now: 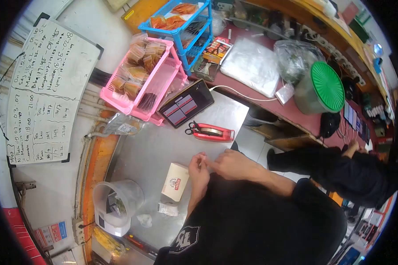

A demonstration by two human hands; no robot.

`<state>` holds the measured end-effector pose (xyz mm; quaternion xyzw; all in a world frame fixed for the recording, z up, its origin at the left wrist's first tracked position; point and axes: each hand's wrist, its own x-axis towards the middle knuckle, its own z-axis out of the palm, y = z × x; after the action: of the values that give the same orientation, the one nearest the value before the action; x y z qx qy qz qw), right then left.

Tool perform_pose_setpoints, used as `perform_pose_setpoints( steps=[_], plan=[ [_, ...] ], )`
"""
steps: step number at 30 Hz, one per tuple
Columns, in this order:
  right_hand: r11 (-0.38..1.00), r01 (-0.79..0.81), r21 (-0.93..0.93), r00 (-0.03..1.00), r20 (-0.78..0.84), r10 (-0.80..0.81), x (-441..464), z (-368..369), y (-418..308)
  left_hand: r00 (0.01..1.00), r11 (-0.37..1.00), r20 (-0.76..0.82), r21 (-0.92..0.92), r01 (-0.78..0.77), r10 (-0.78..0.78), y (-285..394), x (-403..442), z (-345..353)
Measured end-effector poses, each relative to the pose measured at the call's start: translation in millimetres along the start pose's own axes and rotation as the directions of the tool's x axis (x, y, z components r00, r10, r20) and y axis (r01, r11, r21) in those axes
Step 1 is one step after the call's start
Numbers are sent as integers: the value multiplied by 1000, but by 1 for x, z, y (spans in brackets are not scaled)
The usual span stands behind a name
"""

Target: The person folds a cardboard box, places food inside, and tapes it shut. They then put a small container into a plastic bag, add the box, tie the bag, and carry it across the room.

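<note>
My left hand (199,173) and my right hand (231,164) meet over the metal counter, fingers pinched together at the tips. Whatever lies between the fingertips is too small to make out. Just left of my left hand is a cream box (175,181) with a red printed label. A small printed paper slip (168,209) lies below the box, and a crumpled whitish piece (144,220) is beside it. Beyond my hands sit a red tape dispenser (213,132), black scissors (192,128) and a tablet (186,104) with a lit screen.
Pink rack (139,118) and blue rack (188,63) hold bagged food. A clear tub (135,198) stands lower left. A green-lidded container (327,87) and plastic bags (250,66) are on the red table. Another person in black (349,176) is at the right.
</note>
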<state>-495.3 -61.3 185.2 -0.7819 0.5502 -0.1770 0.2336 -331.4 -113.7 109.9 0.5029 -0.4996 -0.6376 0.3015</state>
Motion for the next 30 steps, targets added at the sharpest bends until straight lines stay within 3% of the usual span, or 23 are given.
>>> perform_pose_setpoints(
  steps=[1,3,4,6,7,9,10,11,12,13,14,15,16,17,19,21,24,27,30],
  plan=[
    [993,81,82,996,-49,-77,3,-17,11,998,1000,-64,-4,3,-3,-1,7,5],
    [975,103,198,961,-274,-46,8,-57,30,984,1000,-178,-14,5,-8,-11,25,8],
    [961,106,255,922,-388,2,11,-72,44,986,998,-161,-35,46,-51,-13,31,9],
    [902,-366,230,854,-303,424,12,-101,105,981,985,-105,-84,152,-161,-23,28,14],
    [805,-447,390,718,-379,583,18,-105,148,979,989,-152,40,142,-135,-29,28,20],
    [788,-598,147,561,-626,542,27,-86,260,968,951,-246,284,122,-51,-44,30,25],
    [769,-636,66,575,-624,529,29,-72,320,964,976,-266,214,32,27,-68,33,23],
    [747,-665,-14,592,-619,516,31,-60,375,939,845,-247,530,-77,240,-87,37,18],
    [725,-689,5,557,-637,533,37,-56,415,890,602,-159,785,-148,427,-102,40,12],
    [706,-708,19,528,-650,547,41,-49,455,889,575,-162,808,-130,428,-102,36,15],
    [688,-708,-157,641,-551,534,40,-45,492,888,548,-166,829,-110,429,-103,31,18],
    [670,-664,-332,738,-433,517,39,-39,523,922,764,-281,644,-26,268,-87,27,28],
    [641,-679,-359,730,-418,540,39,-42,521,930,913,-357,402,65,91,-76,25,35],
    [611,-692,-384,721,-407,560,41,-49,508,911,912,-410,391,124,51,-73,22,41],
    [490,-870,-63,474,-387,791,54,-72,480,868,905,-496,359,230,-24,-67,21,49],
    [496,-859,-126,504,-379,776,54,-84,474,847,914,-531,352,203,17,-59,18,55],
    [633,-688,-355,655,-679,332,35,-61,513,832,933,-552,328,148,62,-50,21,63],
    [512,-760,-400,550,-816,179,41,-80,479,834,934,-545,334,125,83,-36,22,70],
    [552,-796,-249,593,-501,630,34,-81,533,851,933,-518,340,116,82,-33,23,70]
  ],
)
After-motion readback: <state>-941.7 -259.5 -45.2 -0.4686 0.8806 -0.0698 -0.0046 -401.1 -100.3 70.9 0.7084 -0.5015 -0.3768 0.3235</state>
